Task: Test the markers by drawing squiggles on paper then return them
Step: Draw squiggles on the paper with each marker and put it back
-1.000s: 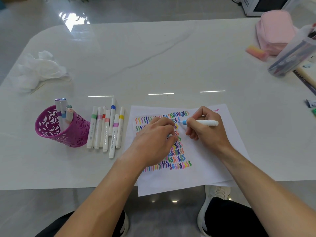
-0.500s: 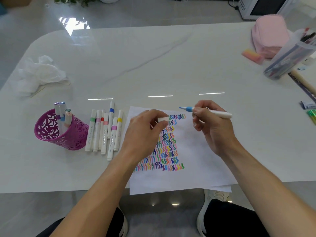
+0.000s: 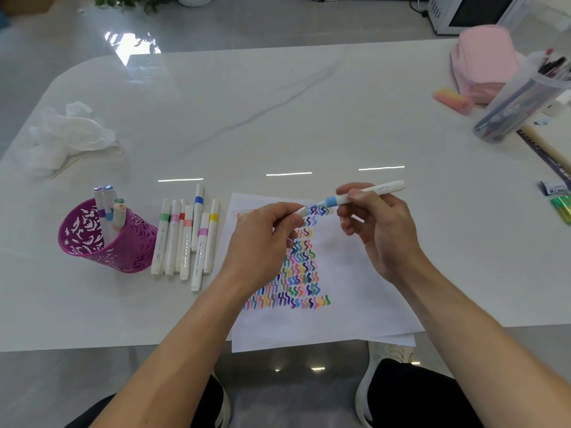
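Head view: right hand (image 3: 383,239) gripped the seemingly light, stiff marker (image 3: 367,193) mid-barrel, probably the surest hold on smooth plastic; left hand (image 3: 262,242) pinched its cap (image 3: 301,210)

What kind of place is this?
Probably a drawing table at home or in an office: a purple pen cup holds markers, squiggle-covered paper lies in front, and a pink pencil case sits far right.

Paper (image 3: 340,319) at near edge of table (image 3: 278,118), overhanging it. Loose markers (image 3: 185,239) in row just left of paper. Cup (image 3: 123,251) further left, upright markers (image 3: 106,205) in it. Tissue (image 3: 68,134) far left, behind paper. Pouch (image 3: 485,63), clear container (image 3: 519,100) far right, behind paper. Above paper: left hand (image 3: 262,239) with cap (image 3: 301,210), right hand (image 3: 380,233) with marker (image 3: 367,194).
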Action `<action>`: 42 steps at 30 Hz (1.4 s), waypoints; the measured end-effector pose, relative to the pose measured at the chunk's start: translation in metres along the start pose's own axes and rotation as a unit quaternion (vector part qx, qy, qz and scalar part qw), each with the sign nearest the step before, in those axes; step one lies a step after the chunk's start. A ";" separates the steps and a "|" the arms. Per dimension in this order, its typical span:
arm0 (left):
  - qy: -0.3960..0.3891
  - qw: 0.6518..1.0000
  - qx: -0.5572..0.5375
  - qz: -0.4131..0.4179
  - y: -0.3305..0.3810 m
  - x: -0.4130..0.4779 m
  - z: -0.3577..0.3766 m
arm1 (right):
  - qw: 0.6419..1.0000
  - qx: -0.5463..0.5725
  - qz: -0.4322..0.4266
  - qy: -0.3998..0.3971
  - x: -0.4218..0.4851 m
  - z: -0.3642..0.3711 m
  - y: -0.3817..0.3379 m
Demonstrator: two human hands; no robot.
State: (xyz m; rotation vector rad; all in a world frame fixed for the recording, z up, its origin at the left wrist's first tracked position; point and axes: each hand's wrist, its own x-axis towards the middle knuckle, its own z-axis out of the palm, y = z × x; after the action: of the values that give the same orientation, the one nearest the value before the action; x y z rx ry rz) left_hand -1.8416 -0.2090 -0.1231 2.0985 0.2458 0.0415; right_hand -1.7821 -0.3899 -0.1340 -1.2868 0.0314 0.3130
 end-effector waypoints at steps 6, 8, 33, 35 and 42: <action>-0.026 0.995 0.081 0.048 0.001 -0.002 0.005 | 0.998 -0.058 -0.011 -0.017 -0.002 -0.001 0.006; -0.034 0.994 0.088 0.050 0.001 -0.001 0.005 | 0.997 -0.076 -0.017 -0.025 -0.002 -0.001 0.008; 0.110 0.989 -0.052 0.088 0.014 -0.001 -0.017 | 0.990 -0.126 -0.060 -0.017 -0.004 0.002 0.001; 0.138 0.984 -0.065 0.091 0.015 -0.002 -0.023 | 0.987 -0.151 -0.048 0.021 -0.001 -0.002 0.002; 0.242 0.958 -0.035 0.148 0.013 -0.008 -0.047 | 0.956 -0.280 -0.024 0.080 0.006 -0.009 0.015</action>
State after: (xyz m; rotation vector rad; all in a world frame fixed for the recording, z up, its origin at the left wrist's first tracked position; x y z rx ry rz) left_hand -1.8534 -0.1770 -0.0873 2.0106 0.2129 0.7380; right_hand -1.7790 -0.3939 -0.1516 -1.8733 0.0517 0.1786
